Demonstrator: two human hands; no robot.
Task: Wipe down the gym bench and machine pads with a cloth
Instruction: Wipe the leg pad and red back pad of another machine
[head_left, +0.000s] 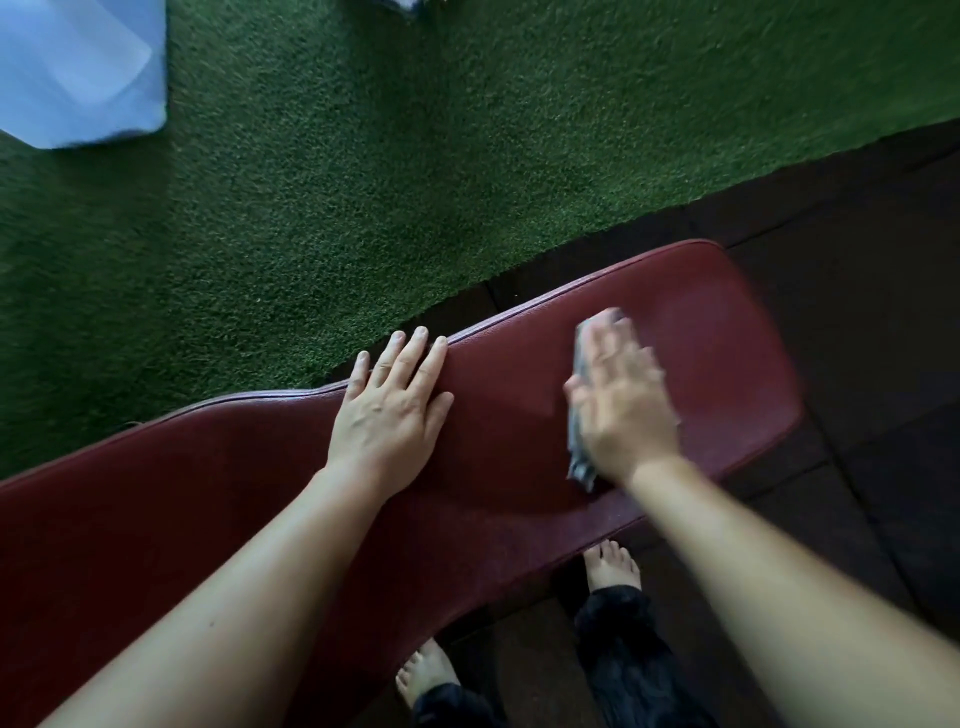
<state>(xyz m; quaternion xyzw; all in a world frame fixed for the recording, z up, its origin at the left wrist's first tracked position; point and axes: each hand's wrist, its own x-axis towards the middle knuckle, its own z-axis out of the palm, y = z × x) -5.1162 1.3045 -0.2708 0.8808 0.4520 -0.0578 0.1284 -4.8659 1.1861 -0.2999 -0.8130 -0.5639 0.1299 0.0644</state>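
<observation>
The grey cloth (579, 465) lies flat on the dark red gym bench (498, 415), pinned under your right hand (623, 410). It shows only as a strip along the thumb side of the hand and a corner past the fingertips. Its long axis runs across the pad's width, from the near edge toward the far one. The bench's own long axis runs from lower left to upper right in the view, and its rounded end lies just beyond your right hand, up and to the right.

Your right fingers (618, 348) are straight and spread, pressing the cloth down, not clutching it. This hand is blurred, so you cannot tell whether the thumb hooks the cloth's edge. Your left hand (389, 410) is well apart from the cloth. It rests palm-down on the pad with fingers extended to the far piped edge, holding nothing. I judge that it braces you.

The right hand is plainly the nearer one for the short stretch out to the rounded end. The far longer stretch of pad lies the other way, under your left hand and forearm, so that hand would need to lift clear for a pass leftward.

The vinyl looks smooth and should let the cloth glide. Beyond the bench lies green turf (363, 182), with dark floor tiles (857, 286) to the right. A pale blue-white object (78, 67) sits at the upper left, too blurred to name. Your bare feet (613, 566) stand on the tiles below the near edge.
</observation>
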